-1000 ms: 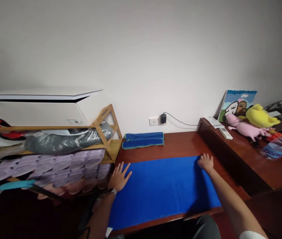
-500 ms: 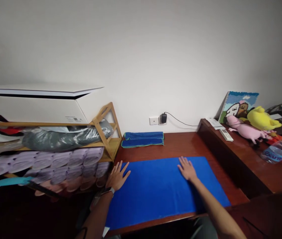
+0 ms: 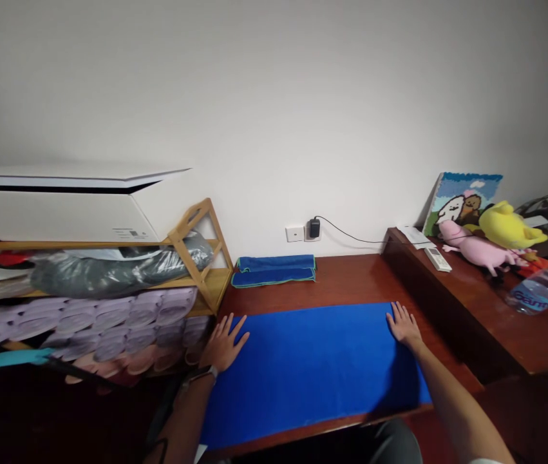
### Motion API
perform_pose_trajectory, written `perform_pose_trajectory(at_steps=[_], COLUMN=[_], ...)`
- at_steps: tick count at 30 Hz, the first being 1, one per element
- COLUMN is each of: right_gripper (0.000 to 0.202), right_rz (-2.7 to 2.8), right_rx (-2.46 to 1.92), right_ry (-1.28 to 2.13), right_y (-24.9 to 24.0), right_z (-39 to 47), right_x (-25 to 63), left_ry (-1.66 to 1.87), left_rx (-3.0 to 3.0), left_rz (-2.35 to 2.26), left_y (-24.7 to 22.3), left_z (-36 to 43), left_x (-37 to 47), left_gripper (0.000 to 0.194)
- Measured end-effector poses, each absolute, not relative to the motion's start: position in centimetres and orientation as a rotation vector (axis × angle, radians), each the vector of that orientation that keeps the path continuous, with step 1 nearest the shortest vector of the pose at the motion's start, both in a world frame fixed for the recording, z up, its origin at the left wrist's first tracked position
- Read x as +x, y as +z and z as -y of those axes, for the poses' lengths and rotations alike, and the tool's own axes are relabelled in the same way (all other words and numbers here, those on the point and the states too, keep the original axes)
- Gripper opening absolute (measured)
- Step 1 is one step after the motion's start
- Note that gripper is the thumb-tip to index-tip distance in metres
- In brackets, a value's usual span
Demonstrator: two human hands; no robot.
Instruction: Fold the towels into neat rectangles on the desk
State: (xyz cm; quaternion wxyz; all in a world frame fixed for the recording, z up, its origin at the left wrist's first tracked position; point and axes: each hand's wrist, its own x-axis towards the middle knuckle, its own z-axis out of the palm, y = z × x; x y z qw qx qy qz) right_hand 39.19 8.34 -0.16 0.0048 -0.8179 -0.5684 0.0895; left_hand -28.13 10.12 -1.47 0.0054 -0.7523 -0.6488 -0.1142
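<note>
A bright blue cloth lies spread out flat on the reddish-brown wooden desk. My left hand, with a watch on its wrist, rests palm down on the cloth's far left corner, fingers spread. At the far right corner, my right hand lies flat on the cloth with its fingers stretched out. Neither hand grips anything. Behind the cloth, near the wall, sits a folded dark blue cloth with green edging.
To the left stands a wooden rack with a white box and several lilac slippers. A raised ledge on the right holds a remote, plush toys and a plastic bottle. A charger is plugged into the wall.
My right hand has slid rightward across the blue cloth, from right of its middle to its far right corner. My left hand stays at the left corner. The view has shifted slightly.
</note>
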Motion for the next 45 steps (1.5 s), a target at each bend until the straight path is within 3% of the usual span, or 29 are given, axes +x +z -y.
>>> perform_pose_trajectory(at_steps=[35, 45], right_gripper=[0.08, 0.072], right_rz=[1.662, 1.401], right_rx=[-2.533, -2.396], right_ry=[0.206, 0.519], right_y=[-1.9, 0.6], right_z=[-9.6, -10.2], right_x=[38.2, 39.0], left_ry=[-0.316, -0.242], left_rx=[-2.347, -2.335], left_rz=[2.074, 2.047], left_y=[-0.9, -0.1], left_z=[-10.7, -10.5], left_x=[-28.9, -28.4], left_gripper=[0.07, 0.07])
